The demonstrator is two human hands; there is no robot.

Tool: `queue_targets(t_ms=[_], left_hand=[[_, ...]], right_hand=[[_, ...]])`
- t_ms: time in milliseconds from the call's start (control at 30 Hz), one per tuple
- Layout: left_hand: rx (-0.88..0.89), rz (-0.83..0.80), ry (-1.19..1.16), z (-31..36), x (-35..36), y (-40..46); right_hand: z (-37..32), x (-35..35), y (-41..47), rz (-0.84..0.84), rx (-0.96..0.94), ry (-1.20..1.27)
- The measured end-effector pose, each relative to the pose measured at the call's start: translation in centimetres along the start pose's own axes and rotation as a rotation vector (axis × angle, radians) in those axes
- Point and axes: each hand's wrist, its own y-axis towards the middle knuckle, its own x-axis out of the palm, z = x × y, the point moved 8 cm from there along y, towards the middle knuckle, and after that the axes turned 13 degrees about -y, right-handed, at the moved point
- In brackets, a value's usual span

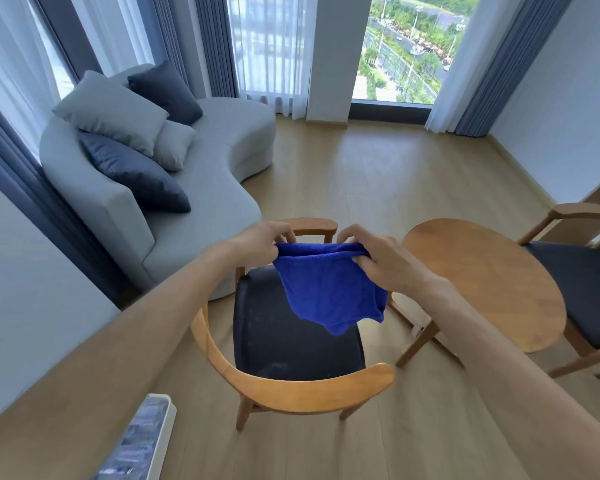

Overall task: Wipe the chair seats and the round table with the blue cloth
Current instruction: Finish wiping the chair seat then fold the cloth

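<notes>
The blue cloth (329,289) is held up at the centre of the frame, its top edge stretched roughly level from left to right between the two hands and the rest hanging slack below. One upper corner is pinched by the left hand (264,242), fingers curled over the hem, and the other upper corner is gripped in the same way by the right hand (378,254); both are closed on fabric and nothing else is carried. Directly beneath and behind the hanging cloth, in the lower centre of the frame, the dark seat (291,341) of the near chair (291,393) is seen, with faint pale marks on its surface; the cloth hangs above it and does not appear to touch it. The round table (482,278) stands to the right of centre, just beside the right forearm, and a second chair (586,289) is placed beyond it at the right edge. The near seat is judged to be the first surface to be wiped, since it lies straight below the grip. The coming move is judged to call for the cloth to be gathered or folded and lowered straight down, either hand being about equally close. A grey sofa (205,202) occupies the upper left.
</notes>
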Motion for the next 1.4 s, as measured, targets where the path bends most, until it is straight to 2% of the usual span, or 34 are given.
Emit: queue_targets(t_ms=[133,200,333,400,467,567,633,667,800,867,967,1000,1100,1133,1233,1333,1400], left_hand=[[0.063,-0.03,-0.061,0.0,1.5,-0.4],[0.159,-0.039,0.012,0.7,2.5,-0.6],[0.409,0.146,0.338,3.7,3.9,-1.0],[0.484,0.209,0.393,5.2,3.5,-1.1],[0.46,0.177,0.391,5.8,3.1,-0.6],[0.271,0.169,0.363,5.9,2.4,0.5],[0.097,0.225,0.26,5.2,2.1,0.9],[0.008,0.245,0.137,4.8,2.2,1.0],[-0.318,0.237,-0.591,2.9,3.2,0.8],[-0.378,0.209,-0.854,2.5,3.4,0.6],[-0.341,0.095,-1.128,2.3,3.4,0.7],[-0.31,0.046,-1.091,2.2,3.3,0.8],[-0.144,-0.045,-0.643,1.8,2.7,0.7],[-0.068,-0.053,-0.566,1.9,2.5,0.7],[0.09,-0.076,-0.649,2.4,2.5,0.6],[0.111,-0.077,-0.712,2.0,1.6,1.1],[0.122,-0.125,-0.787,1.4,1.3,1.4]], right_hand=[[0.2,-0.4,0.0,0.044,0.032,0.083],[0.1,-0.8,0.2,0.072,0.03,0.103],[0.0,-1.1,0.4,0.097,0.034,0.126],[0.3,-1.2,0.4,0.108,0.045,0.075],[0.7,-1.1,0.4,0.114,0.068,-0.003],[0.6,-0.8,0.7,0.153,0.133,-0.037],[0.0,-0.1,0.9,0.18,0.175,0.01],[-0.3,0.4,1.1,0.183,0.204,0.054],[-0.9,2.5,1.5,0.121,0.287,0.306],[-1.2,2.7,1.7,0.095,0.252,0.368],[-0.8,2.4,1.7,0.135,0.238,0.331],[-0.5,2.2,1.7,0.163,0.25,0.324],[0.0,1.4,1.8,0.21,0.254,0.357],[0.0,1.2,1.9,0.213,0.241,0.389],[-0.8,1.1,2.4,0.232,0.208,0.506],[-0.6,1.9,2.4,0.218,0.288,0.762],[-0.7,2.8,2.2,0.142,0.281,0.872]])
